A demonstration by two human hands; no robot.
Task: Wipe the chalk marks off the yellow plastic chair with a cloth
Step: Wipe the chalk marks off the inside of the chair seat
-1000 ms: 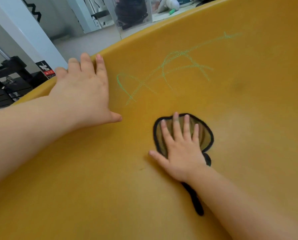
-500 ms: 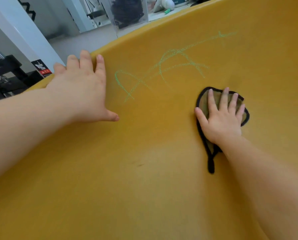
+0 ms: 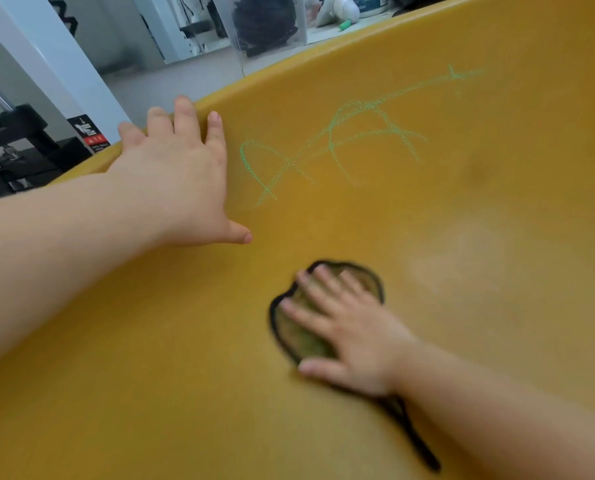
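The yellow plastic chair fills most of the head view. Green chalk marks run across its upper middle in loops and a long stroke toward the upper right. My left hand lies flat on the chair near its top rim, fingers spread, just left of the marks. My right hand presses flat on an olive cloth with a black border, well below the chalk marks. The hand and cloth are blurred. A black strap of the cloth trails out under my wrist.
Beyond the chair's rim are a grey floor, a white post, dark equipment at the left and a clear bin with dark contents. A paler patch shows on the chair right of the cloth.
My right hand has swept the cloth from the right, close under the chalk marks, down and to the left. My left hand has stayed in place on the rim.
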